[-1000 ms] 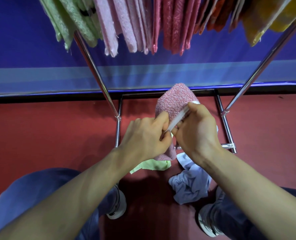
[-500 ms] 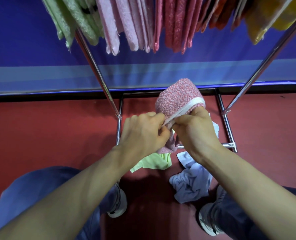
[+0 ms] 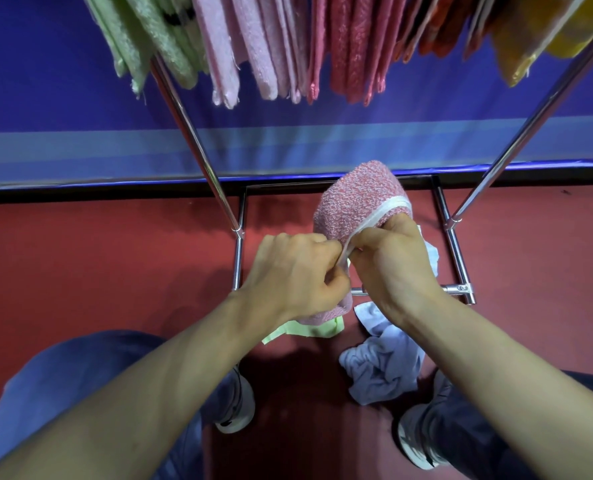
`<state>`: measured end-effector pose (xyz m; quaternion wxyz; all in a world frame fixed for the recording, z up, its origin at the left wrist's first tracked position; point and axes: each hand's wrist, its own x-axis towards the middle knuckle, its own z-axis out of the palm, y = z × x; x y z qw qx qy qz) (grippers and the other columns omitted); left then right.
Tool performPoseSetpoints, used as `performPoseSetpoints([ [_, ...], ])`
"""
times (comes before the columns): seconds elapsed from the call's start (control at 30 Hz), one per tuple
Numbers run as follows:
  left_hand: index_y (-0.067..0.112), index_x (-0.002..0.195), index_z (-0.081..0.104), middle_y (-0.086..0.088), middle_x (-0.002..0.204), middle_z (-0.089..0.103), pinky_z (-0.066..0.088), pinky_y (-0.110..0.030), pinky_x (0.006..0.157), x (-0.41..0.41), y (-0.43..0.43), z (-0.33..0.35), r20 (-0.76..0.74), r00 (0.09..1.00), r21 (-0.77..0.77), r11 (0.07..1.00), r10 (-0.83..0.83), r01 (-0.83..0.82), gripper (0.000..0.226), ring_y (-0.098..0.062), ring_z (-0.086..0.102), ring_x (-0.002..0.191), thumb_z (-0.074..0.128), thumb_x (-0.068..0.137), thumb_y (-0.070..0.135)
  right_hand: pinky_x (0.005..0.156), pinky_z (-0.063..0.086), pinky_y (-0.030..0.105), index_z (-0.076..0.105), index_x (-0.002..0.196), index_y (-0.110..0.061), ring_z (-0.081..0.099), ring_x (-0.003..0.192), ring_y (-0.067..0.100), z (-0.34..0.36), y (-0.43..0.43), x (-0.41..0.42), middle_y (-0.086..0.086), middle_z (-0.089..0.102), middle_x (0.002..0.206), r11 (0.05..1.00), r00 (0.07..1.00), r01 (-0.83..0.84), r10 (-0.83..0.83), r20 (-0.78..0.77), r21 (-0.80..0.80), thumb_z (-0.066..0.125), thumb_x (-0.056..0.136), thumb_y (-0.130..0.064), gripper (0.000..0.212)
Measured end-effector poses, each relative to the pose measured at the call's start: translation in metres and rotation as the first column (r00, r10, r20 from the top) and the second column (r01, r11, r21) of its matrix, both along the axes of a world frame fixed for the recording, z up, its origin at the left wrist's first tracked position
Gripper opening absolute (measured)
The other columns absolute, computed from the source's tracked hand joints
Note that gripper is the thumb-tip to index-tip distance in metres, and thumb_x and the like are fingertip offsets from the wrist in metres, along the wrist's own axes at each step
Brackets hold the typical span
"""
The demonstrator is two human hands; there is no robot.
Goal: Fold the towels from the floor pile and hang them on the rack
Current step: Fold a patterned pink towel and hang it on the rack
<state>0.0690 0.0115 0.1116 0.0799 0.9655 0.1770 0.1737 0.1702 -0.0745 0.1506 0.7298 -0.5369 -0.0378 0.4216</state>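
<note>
Pinching the white hem (image 3: 381, 214) of the pink towel (image 3: 350, 199), the left hand (image 3: 295, 275) and the right hand (image 3: 395, 271) met knuckle to knuckle in front of the rack (image 3: 195, 147). The fingers (image 3: 328, 268) of both hands were curled and closed on the cloth. Each thumb and forefinger gripped the hem at the place where the hands touched.

One second before, the right hand was higher and covered most of the hem, which ran as a short straight line between the two hands. By this moment that hand had come down and a little toward the body. The hem now showed as a long band going from the pinch up and round the right side of the towel. The towel bulged above the hands like a rounded hood, and its lower end hung under the left hand. The left hand had hardly moved.

I judge that the person was bringing two edges together, so the fold was in progress but not finished; the towel was doubled, not flat. It was in the air, over the base of the rack and between its two poles, well below the hung towels (image 3: 253, 53), and it touched no bar. The hanging was therefore not yet done. On the floor (image 3: 97, 254), a green towel (image 3: 309, 330) and a white towel (image 3: 385, 368) lay crumpled, so the pile had at least these two left.
</note>
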Motion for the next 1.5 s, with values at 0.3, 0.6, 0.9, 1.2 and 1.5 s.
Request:
performPoseSetpoints([
  [0.3,0.022,0.062,0.03,-0.001,0.065,0.046,0.042,-0.033,0.044,0.001,0.006,-0.001,0.061,0.996,-0.067,0.996,0.062,-0.058,0.024,-0.034,0.05,0.049,0.049,0.071,0.035,0.039,0.028,0.017,0.031,0.061,-0.011,0.031,0.038,0.006,0.002,-0.003,0.003,-0.007,0.033,0.042,0.994,0.989,-0.1,0.105,0.105,-0.052,0.028,0.072,0.029,0.041],
  [0.6,0.022,0.062,0.029,-0.002,0.067,0.05,0.04,-0.033,0.046,0.001,0.012,0.004,0.052,0.991,-0.059,0.991,0.122,-0.119,0.031,-0.039,0.051,0.051,0.059,0.07,0.029,0.062,0.032,0.037,0.051,0.075,0.003,0.033,0.066,0.023,-0.004,-0.003,0.002,0.007,0.035,0.064,0.997,0.988,-0.083,0.082,0.132,0.005,0.055,0.074,0.016,0.014],
  [0.9,0.023,0.074,0.042,0.006,0.059,0.06,0.05,-0.037,0.061,0.005,0.01,-0.01,0.023,0.975,-0.566,0.807,0.219,-0.168,0.03,-0.019,0.06,0.059,0.072,0.073,0.024,0.098,0.048,0.056,0.044,0.109,-0.004,0.055,0.082,0.026,0.001,0.002,0.018,0.011,0.05,0.081,0.998,0.995,0.044,-0.041,-0.09,0.035,0.051,0.096,0.005,0.017],
  [1.2,0.022,0.067,0.057,-0.006,0.067,0.07,0.057,-0.042,0.068,-0.001,0.019,-0.026,-0.394,0.918,-0.531,0.805,0.04,-0.263,0.027,-0.033,0.07,0.073,0.062,0.089,0.037,0.063,0.061,0.036,0.05,0.086,-0.002,0.059,0.065,0.019,0.022,-0.001,0.028,0.006,0.05,0.068,0.985,0.933,0.078,-0.017,-0.36,0.156,0.046,0.096,0.008,0.014],
  [1.5,0.018,0.072,0.063,-0.003,0.085,0.065,0.052,-0.038,0.068,-0.008,0.007,-0.03,-0.166,0.985,-0.437,0.899,-0.04,-0.037,0.025,-0.031,0.064,0.08,0.076,0.081,0.038,0.06,0.062,0.036,0.052,0.08,-0.002,0.069,0.059,0.021,0.033,-0.001,0.033,0.008,0.059,0.063,0.983,0.901,0.091,-0.012,-0.433,0.162,0.043,0.099,0.004,0.022],
])
